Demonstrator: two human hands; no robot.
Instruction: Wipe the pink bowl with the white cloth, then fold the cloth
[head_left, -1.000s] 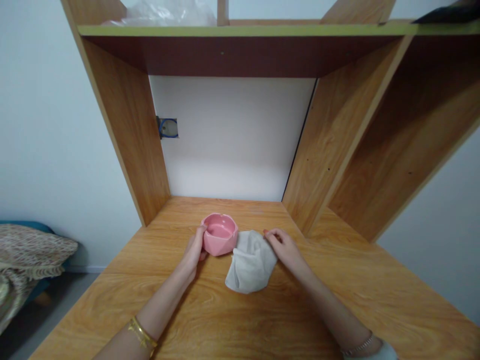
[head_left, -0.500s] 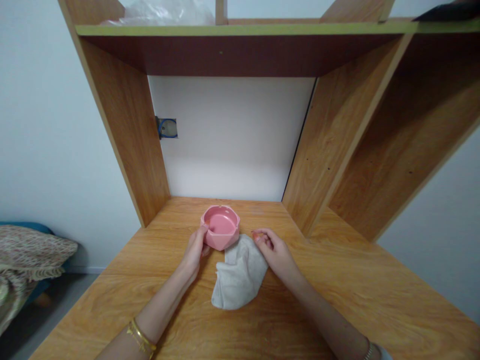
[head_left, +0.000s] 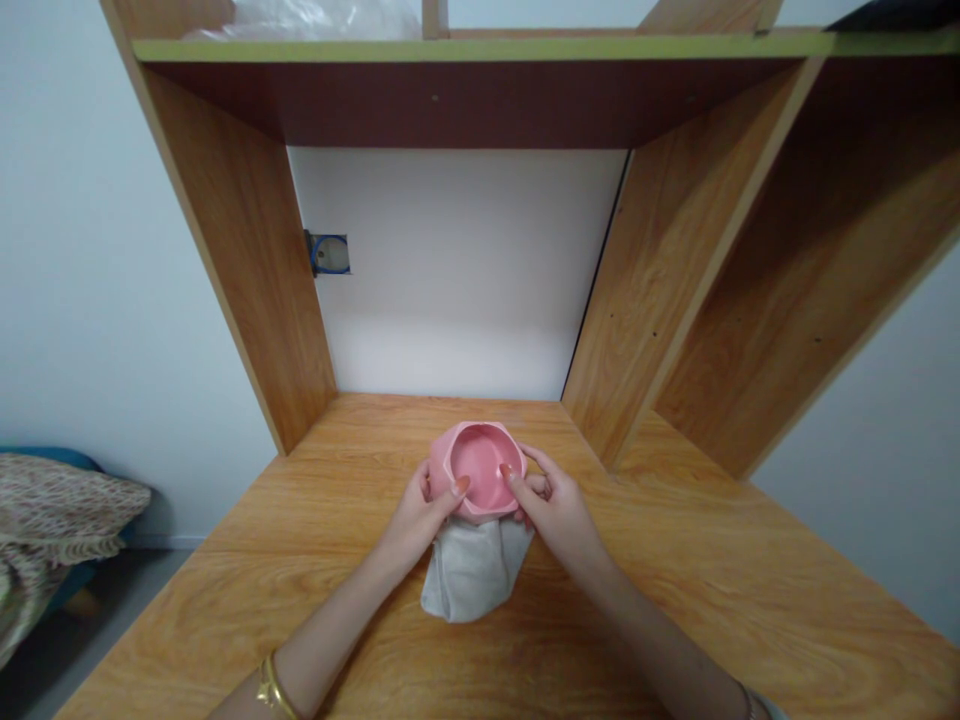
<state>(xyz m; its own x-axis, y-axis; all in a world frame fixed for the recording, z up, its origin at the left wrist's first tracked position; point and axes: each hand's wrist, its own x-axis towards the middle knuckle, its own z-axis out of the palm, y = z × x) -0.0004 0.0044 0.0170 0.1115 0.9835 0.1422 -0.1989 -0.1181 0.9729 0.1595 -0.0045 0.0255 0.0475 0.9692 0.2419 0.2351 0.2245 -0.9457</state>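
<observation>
A pink, faceted ashtray (head_left: 484, 462) is tipped toward me, its round hollow facing up and forward. My left hand (head_left: 421, 512) grips its left side, with the thumb over the near rim. On the right side my right hand (head_left: 553, 500) is closed on it too, thumb reaching over the rim into the hollow and fingers around the outer wall. Below the ashtray a light grey cloth (head_left: 469, 575) spreads on the wooden desk (head_left: 675, 600); the ashtray and the hands cover its upper part.
Wooden side panels (head_left: 232, 250) and a shelf (head_left: 450, 50) with a green edge frame the desk's back. An uncovered wall box (head_left: 330, 254) with blue wire is at the back left. Crumpled clear plastic (head_left: 322, 18) lies on the shelf. A patterned blanket (head_left: 60, 510) is at far left.
The ashtray has moved right and tilted, now over the cloth's upper part. My right hand has gone from the cloth's edge to the ashtray's right side. The left thumb has shifted along its rim.
</observation>
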